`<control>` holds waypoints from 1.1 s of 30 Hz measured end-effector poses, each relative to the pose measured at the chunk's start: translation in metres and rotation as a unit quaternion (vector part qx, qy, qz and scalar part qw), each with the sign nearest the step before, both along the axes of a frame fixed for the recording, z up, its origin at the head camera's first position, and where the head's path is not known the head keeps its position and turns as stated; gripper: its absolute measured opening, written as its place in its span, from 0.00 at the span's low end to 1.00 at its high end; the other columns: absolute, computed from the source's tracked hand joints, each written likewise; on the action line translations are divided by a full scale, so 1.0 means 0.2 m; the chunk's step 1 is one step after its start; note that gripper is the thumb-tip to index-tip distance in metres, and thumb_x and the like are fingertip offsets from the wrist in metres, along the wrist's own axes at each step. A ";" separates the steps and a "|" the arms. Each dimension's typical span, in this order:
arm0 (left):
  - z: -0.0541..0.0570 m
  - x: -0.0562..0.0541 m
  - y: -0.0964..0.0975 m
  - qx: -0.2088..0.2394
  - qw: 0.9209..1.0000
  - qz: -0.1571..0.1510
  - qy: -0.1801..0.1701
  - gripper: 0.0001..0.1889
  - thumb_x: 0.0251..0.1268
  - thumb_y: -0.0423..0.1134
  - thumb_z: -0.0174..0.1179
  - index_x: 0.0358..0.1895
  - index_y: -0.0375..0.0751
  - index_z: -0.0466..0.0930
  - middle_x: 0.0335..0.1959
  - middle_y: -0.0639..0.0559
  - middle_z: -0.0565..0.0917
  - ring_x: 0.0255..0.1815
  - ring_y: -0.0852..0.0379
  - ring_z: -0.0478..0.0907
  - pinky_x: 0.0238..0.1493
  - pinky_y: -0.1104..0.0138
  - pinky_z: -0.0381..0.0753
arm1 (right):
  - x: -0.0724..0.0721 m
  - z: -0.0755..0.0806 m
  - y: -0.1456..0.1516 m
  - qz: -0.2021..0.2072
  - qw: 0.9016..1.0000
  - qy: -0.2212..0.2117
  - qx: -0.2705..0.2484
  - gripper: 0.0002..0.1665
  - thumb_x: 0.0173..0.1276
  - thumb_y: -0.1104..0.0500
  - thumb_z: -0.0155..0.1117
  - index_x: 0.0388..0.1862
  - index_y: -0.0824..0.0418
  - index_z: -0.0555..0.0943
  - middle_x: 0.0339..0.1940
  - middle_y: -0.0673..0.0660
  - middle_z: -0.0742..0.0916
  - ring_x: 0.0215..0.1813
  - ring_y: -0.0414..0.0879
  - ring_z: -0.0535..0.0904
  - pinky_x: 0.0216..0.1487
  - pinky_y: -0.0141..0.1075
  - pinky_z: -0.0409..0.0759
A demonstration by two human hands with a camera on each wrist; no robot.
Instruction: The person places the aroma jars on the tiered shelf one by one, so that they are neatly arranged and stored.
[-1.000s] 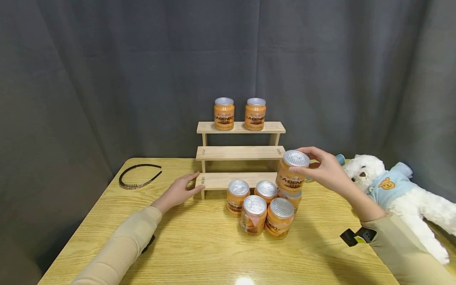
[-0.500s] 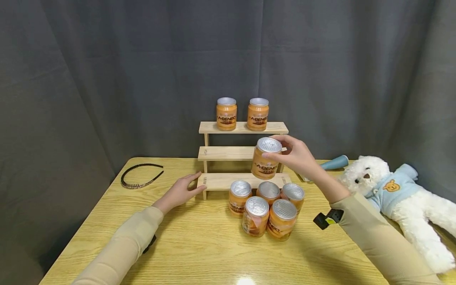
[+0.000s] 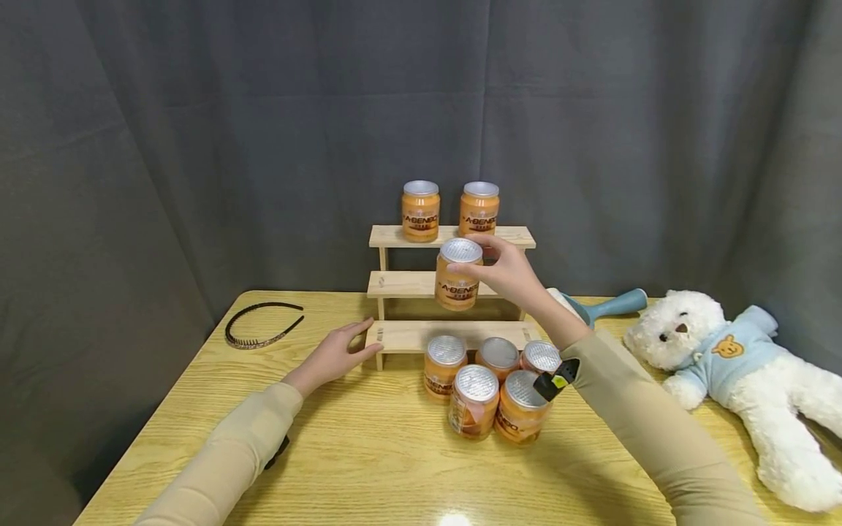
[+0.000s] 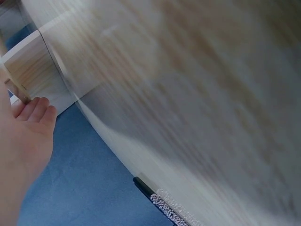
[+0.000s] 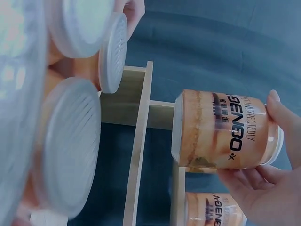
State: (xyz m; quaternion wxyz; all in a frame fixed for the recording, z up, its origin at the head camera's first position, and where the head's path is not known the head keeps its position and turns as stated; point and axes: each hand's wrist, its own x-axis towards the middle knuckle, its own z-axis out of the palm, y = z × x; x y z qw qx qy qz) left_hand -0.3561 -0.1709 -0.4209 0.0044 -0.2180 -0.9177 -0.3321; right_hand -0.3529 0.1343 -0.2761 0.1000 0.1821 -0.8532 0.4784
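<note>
One jar [image 3: 457, 286] in right hand [image 3: 514, 273]

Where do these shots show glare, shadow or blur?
Head: a white glare spot on the table at the bottom edge; left wrist: smeared wood grain and a broad grey shadow; right wrist: the nearest jar lid, at the left edge, is out of focus with glare, while the held jar has legible lettering.
</note>
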 end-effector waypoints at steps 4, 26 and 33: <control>0.00 0.00 0.00 -0.002 1.000 -0.002 0.000 0.40 0.64 0.62 0.51 0.73 0.43 0.54 0.72 0.43 0.59 0.71 0.42 0.59 0.67 0.48 0.65 | -0.04 0.00 -0.04 -0.007 1.000 -0.014 -0.020 0.41 0.51 0.43 0.74 0.63 0.56 0.73 0.52 0.56 0.81 0.54 0.49 0.76 0.47 0.39 0.77; -0.02 0.00 0.02 -0.002 1.000 0.000 0.004 0.40 0.64 0.62 0.52 0.73 0.41 0.56 0.72 0.43 0.61 0.70 0.41 0.60 0.67 0.48 0.65 | -0.21 -0.11 -0.21 -0.005 0.996 -0.045 -0.081 0.42 0.54 0.51 0.74 0.65 0.64 0.69 0.56 0.61 0.79 0.55 0.53 0.76 0.52 0.41 0.79; -0.01 0.00 0.00 -0.002 1.000 0.003 0.006 0.40 0.65 0.62 0.51 0.73 0.42 0.55 0.72 0.41 0.61 0.70 0.41 0.60 0.67 0.47 0.65 | -0.23 -0.09 -0.23 0.006 0.998 -0.037 -0.055 0.42 0.55 0.48 0.73 0.65 0.60 0.67 0.60 0.59 0.76 0.59 0.53 0.74 0.54 0.44 0.79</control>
